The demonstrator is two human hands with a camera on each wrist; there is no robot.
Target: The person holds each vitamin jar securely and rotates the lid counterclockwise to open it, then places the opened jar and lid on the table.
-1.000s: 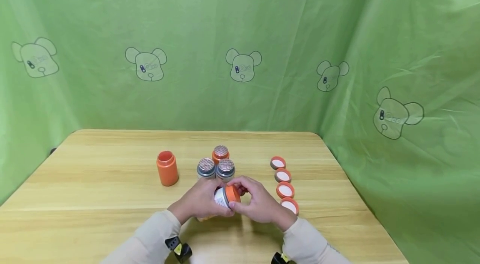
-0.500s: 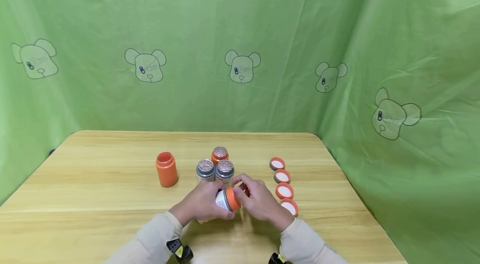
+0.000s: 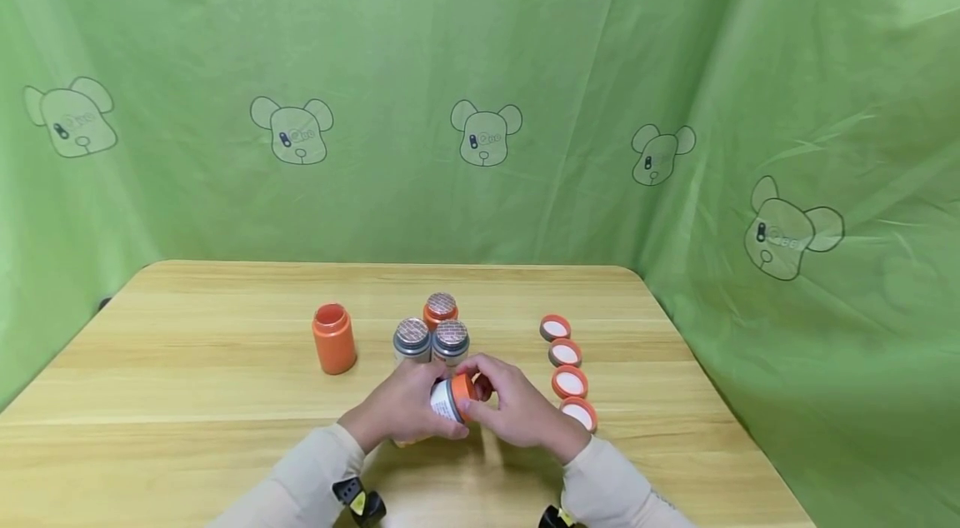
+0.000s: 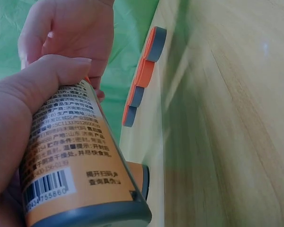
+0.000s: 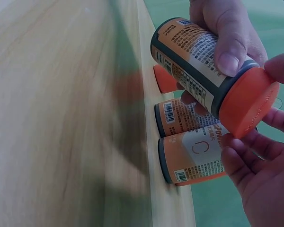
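My left hand (image 3: 405, 405) grips the body of a labelled supplement bottle (image 5: 194, 61), which is held tilted above the table with its top pointing right. An orange screw cap (image 5: 251, 101) sits on that bottle. The fingers and thumb of my right hand (image 3: 513, 403) pinch the cap's rim from the right. Text and a barcode show on the bottle's side in the left wrist view, along with its dark base. Just beyond the hands stand two grey-necked bottles (image 3: 412, 333) and an orange one (image 3: 441, 308), all with foil seals on their mouths.
An uncapped orange bottle (image 3: 334, 345) stands upright to the left, its mouth without foil. Several caps (image 3: 570, 382) with white liners lie upside down in a row on the right of the wooden table (image 3: 187, 395). A green curtain (image 3: 390, 203) hangs behind.
My right fingers loosened and shifted on the cap half a second ago, and now pinch its rim again. The left hand and its bottle stay nearly in place.
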